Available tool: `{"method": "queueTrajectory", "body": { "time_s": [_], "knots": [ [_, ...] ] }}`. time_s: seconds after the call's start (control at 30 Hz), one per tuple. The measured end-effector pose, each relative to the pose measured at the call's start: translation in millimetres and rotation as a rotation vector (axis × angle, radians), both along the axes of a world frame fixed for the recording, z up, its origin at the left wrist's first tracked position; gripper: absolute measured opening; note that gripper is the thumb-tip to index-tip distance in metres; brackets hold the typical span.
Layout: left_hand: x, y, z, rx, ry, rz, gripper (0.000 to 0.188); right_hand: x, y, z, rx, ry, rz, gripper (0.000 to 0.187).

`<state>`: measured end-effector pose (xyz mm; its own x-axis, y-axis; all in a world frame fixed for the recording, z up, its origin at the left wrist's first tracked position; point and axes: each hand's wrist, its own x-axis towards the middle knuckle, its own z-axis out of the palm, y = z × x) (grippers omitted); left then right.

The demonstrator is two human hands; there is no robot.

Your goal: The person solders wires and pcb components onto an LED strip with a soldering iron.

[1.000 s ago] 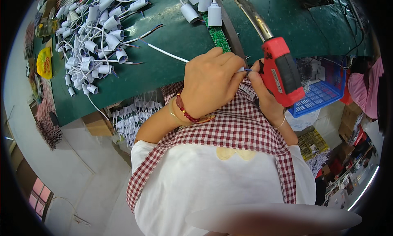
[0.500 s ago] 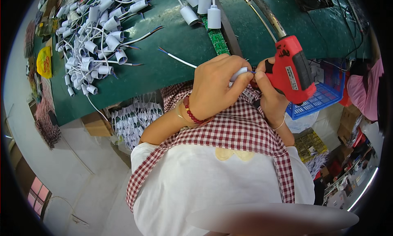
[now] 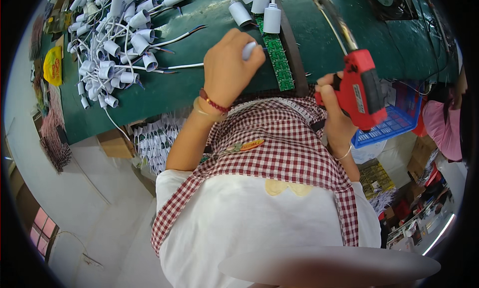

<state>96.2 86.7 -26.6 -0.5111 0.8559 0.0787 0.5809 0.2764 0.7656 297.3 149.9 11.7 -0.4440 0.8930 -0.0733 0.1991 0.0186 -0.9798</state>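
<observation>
My left hand (image 3: 230, 63) is closed around a white cylindrical plastic housing (image 3: 248, 50), mostly hidden by the fingers. A white cable (image 3: 187, 66) runs out to the left of that hand. Just to its right lies a narrow strip of green circuit boards (image 3: 280, 63), with several white housings (image 3: 272, 19) on cables at its far end. My right hand (image 3: 335, 106) grips a red and black soldering gun (image 3: 363, 91) by its handle. The gun's metal barrel (image 3: 345, 31) points away, up and to the left, over the table.
A heap of white housings with cables (image 3: 139, 43) covers the left of the green table (image 3: 199, 3). A dark bar (image 3: 295, 58) lies along the board strip. A blue plastic basket (image 3: 399, 121) is at the right edge, a fan-like black device (image 3: 391, 2) far right.
My left hand has moved up and left with the white housing, away from my right hand. The two hands are now apart, uncovering the near end of the board strip. The soldering gun shifted slightly.
</observation>
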Motion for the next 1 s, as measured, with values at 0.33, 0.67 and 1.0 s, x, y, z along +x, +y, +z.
{"method": "queueTrajectory", "body": {
  "time_s": [0.33,0.67,1.0],
  "knots": [
    [-2.6,4.9,-11.9,-0.089,0.089,0.066,0.021,79.5,-6.3,-39.6,0.027,-0.132,0.039,0.032],
    [0.6,5.2,-8.8,-0.094,0.043,0.112,0.022,71.2,-12.2,-27.1,-0.124,-0.179,0.067,0.029],
    [0.4,6.8,-10.4,-0.125,0.064,0.07,0.022,57.3,-6.7,-25.4,-0.019,-0.145,0.159,0.019]
  ]
}}
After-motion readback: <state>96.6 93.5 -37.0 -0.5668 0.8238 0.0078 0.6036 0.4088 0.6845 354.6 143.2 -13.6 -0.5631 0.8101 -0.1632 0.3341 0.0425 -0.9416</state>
